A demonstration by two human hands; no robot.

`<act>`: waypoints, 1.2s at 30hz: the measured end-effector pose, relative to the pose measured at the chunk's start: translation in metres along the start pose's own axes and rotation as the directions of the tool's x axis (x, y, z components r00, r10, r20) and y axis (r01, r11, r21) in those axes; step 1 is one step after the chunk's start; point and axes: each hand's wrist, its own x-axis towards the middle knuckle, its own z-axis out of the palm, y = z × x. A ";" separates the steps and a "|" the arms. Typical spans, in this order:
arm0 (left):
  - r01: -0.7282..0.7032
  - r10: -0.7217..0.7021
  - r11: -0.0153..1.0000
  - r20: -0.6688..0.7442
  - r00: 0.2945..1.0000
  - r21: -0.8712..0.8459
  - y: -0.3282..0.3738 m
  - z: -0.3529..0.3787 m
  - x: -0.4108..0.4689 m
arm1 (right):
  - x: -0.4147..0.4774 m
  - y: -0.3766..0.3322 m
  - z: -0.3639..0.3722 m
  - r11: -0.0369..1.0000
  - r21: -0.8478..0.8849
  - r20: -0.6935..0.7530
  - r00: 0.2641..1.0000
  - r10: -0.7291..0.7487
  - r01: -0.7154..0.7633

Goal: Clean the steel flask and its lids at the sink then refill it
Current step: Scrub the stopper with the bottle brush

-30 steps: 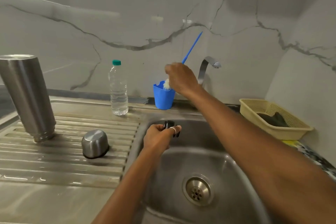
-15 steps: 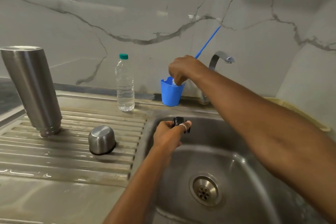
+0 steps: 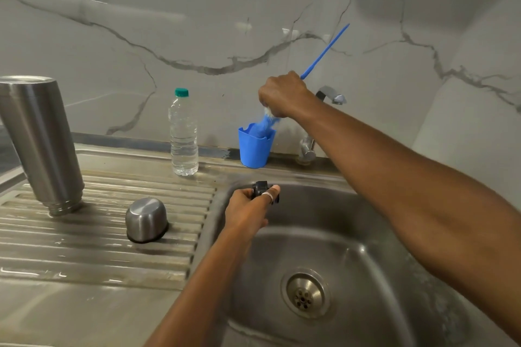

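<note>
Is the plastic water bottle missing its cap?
No, the plastic water bottle stands upright by the wall with its green cap on top.

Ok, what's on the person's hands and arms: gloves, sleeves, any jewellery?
No gloves, no sleeves in view: the left forearm and right forearm are bare to the frame edge. The left hand wears a plain silver-coloured ring on one finger. The right hand shows no ring or watch.
</note>
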 end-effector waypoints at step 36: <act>-0.036 0.036 0.999 -0.014 0.999 0.026 0.005 0.003 -0.007 | -0.075 -0.009 0.039 0.868 0.446 -0.100 0.952 0.290 -0.217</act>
